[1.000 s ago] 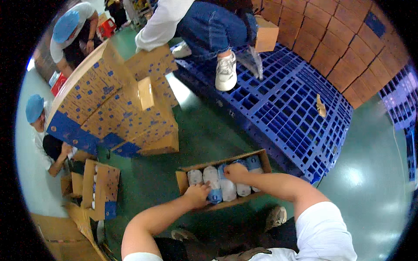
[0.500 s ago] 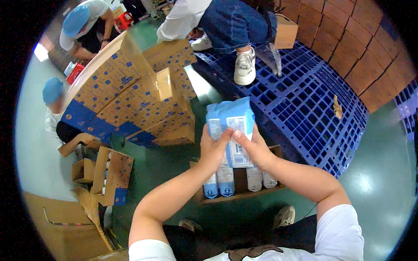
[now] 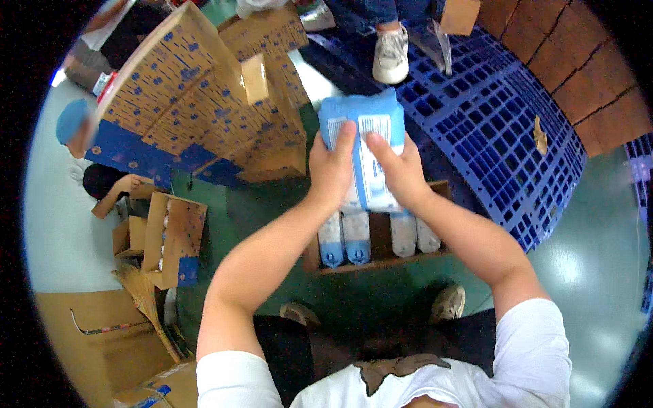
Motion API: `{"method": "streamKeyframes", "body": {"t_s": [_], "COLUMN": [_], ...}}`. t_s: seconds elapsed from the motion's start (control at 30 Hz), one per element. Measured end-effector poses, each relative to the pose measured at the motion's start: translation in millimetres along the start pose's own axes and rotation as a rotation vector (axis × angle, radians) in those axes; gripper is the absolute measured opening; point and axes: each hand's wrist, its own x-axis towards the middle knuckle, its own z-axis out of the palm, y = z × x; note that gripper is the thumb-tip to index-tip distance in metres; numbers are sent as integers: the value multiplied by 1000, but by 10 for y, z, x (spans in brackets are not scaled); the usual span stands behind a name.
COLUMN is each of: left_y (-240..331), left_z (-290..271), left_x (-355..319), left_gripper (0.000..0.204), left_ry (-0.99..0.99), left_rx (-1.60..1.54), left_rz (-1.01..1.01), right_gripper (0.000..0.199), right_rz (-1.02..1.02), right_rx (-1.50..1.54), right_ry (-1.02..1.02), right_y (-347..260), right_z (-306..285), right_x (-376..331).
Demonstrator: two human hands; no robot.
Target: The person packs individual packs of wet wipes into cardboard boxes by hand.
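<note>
Between my left hand [image 3: 331,166] and my right hand [image 3: 401,170] is a soft blue-and-white plastic pack [image 3: 373,173] with printed white panels. Both thumbs press on its near face while the other fingers wrap round the sides, mostly hidden. Whether it is one pack or two pressed side by side, I cannot tell. Below it, a cardboard box [image 3: 354,267] stands open on the floor. Similar packs [image 3: 357,238] stand in its left part and more packs [image 3: 403,234] in its right part, with a gap between. My hands hide the box's far side.
Printed cartons [image 3: 183,88] are stacked at the left. A person in a blue cap [image 3: 73,126] works beside an open carton [image 3: 180,234]. A broom [image 3: 146,292] lies lower left. Blue plastic pallets [image 3: 476,129], another person's shoe [image 3: 391,58] and stacked brown boxes [image 3: 578,81] are at the right.
Both hands still hold the pack, and its near face now shows more fully. The view has tilted down, so the box and surroundings sit higher in the picture.
</note>
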Motion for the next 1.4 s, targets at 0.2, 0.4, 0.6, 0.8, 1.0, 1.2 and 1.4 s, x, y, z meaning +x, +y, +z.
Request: {"method": "streamKeyframes", "body": {"t_s": [0.2,0.4,0.6,0.8,1.0,1.2,1.4], "left_y": [-4,-210,-1038,-1704,-1207,-1200,-1394], "left_z": [38,-121,-689,-829,-652,-721,-773], "left_x": [24,83,-453,-673,-656,-608,-602], "left_gripper": [59,59,25,59,67,66,77], "left_ry": [-62,-171,-655,-1281,-1400,-1363,-1460], "left_rx": [-45,-51,929,1365,1711,1409,1718], "left_rz": [-240,-280,47,546,499,97,470], "right_gripper": [37,48,68,71,79,61,40], "right_rz": [226,417,437,905,546,-286,-580], "right_rx": [20,69,-219,-131,-1032,-968,-1176], "right_ry": [-17,-222,-586,-417,-321,-1054,-1231], "right_y": [-20,-200,-342,582,928,91,749], "right_z": [-42,-249,-818,-828,-1125,-676,-1006], "right_x": [6,43,-200,-688,-741,-487,-273]}}
